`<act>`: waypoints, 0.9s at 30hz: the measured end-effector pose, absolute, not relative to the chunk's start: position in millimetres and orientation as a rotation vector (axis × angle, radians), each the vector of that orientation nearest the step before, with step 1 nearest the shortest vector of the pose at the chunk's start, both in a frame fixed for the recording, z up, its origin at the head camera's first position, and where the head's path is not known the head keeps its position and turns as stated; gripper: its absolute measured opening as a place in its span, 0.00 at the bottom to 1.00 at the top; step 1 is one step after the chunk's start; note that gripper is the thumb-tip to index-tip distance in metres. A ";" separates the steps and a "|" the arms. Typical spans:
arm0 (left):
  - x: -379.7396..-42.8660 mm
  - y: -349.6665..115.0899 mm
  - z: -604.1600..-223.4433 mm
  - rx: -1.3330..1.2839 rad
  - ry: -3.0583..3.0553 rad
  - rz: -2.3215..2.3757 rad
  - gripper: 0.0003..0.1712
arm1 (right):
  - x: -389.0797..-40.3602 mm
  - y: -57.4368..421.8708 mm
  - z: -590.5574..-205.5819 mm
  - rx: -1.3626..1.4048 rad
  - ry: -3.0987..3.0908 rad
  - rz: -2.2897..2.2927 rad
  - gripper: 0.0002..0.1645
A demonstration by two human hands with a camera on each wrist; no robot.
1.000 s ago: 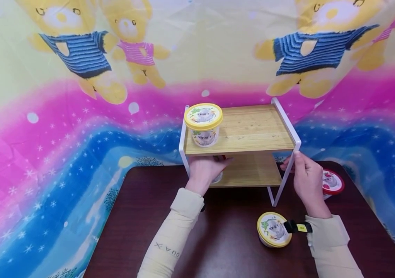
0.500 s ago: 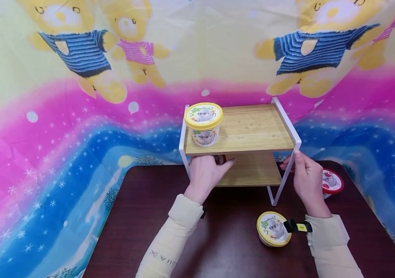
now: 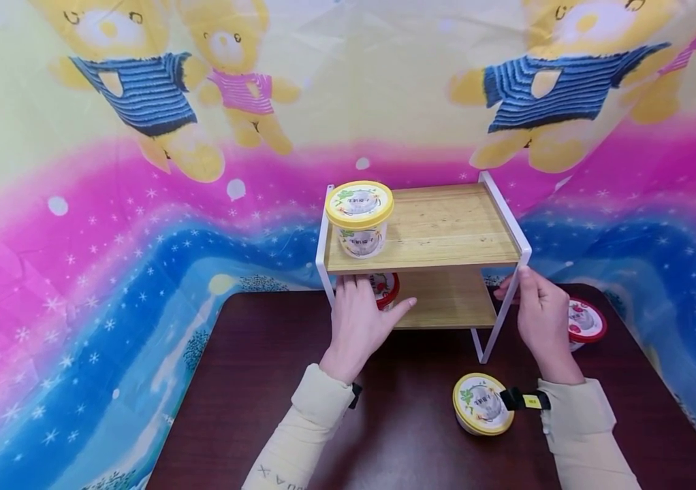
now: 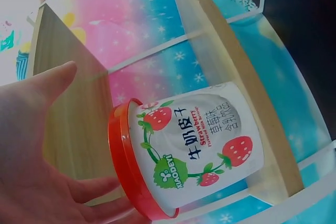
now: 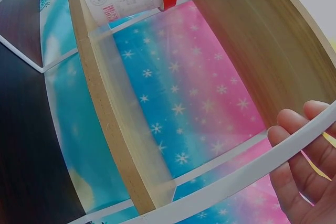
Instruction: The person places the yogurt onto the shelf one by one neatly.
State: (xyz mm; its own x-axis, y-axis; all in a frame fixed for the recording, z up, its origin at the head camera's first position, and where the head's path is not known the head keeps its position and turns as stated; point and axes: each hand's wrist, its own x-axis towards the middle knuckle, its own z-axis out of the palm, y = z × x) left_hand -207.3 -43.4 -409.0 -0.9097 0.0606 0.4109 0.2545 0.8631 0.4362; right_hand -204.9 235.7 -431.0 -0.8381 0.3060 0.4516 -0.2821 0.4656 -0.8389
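Observation:
On the lower board of a two-tier shelf (image 3: 446,228) stands a strawberry milk cup (image 4: 205,140) with a red lid, near the left end. My left hand (image 3: 355,327) is at the shelf's front left, thumb spread wide and fingers extended beside the cup. In the left wrist view its fingertips reach the lid's edge; whether they touch is unclear. My right hand (image 3: 542,323) grips the white metal frame (image 5: 294,148) on the right side, fingers behind the bar. A yellow-lidded cup (image 3: 359,221) stands on the upper board's left end.
Another yellow-lidded cup (image 3: 483,403) stands on the dark table (image 3: 250,395), in front of the shelf near my right sleeve. A second red-lidded cup (image 3: 587,321) is on the right, partly behind my right hand. A cartoon-bear backdrop (image 3: 348,88) hangs behind.
My left hand has drawn back toward me from the lower board, its fingers straightening, and more of the red-lidded cup shows. My right hand has stayed on the frame.

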 end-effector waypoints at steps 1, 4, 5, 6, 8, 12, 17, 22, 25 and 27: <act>-205.2 -43.5 -409.9 -0.230 -2.650 -0.702 0.63 | -204.9 235.9 -431.2 -0.020 -2.162 1.382 0.28; -199.1 -44.5 -411.8 -0.236 -2.639 -0.704 0.65 | -204.6 236.3 -431.0 -0.018 -2.164 1.383 0.29; -197.2 -44.9 -412.3 -0.240 -2.631 -0.706 0.65 | -204.8 236.8 -431.3 -0.020 -2.165 1.388 0.29; -195.4 -45.3 -412.7 -0.244 -2.620 -0.706 0.65 | -204.9 237.0 -431.4 -0.023 -2.165 1.388 0.29; -192.2 -46.2 -413.2 -0.255 -2.596 -0.699 0.64 | -205.0 237.4 -431.4 -0.028 -2.167 1.390 0.29; -186.8 -48.3 -413.4 -0.267 -2.569 -0.694 0.61 | -204.1 236.5 -431.0 -0.032 -2.168 1.380 0.30; -180.4 -51.8 -412.9 -0.262 -2.573 -0.735 0.57 | -204.4 236.0 -431.4 -0.029 -2.171 1.381 0.30; -173.4 -55.6 -411.0 -0.271 -2.573 -0.772 0.56 | -204.5 235.8 -430.2 -0.032 -2.168 1.384 0.30; -168.4 -58.2 -409.9 -0.273 -2.574 -0.774 0.55 | -204.1 235.5 -429.4 -0.037 -2.168 1.387 0.30; -165.5 -60.2 -409.0 -0.271 -2.568 -0.767 0.55 | -203.9 235.2 -429.2 -0.038 -2.169 1.386 0.30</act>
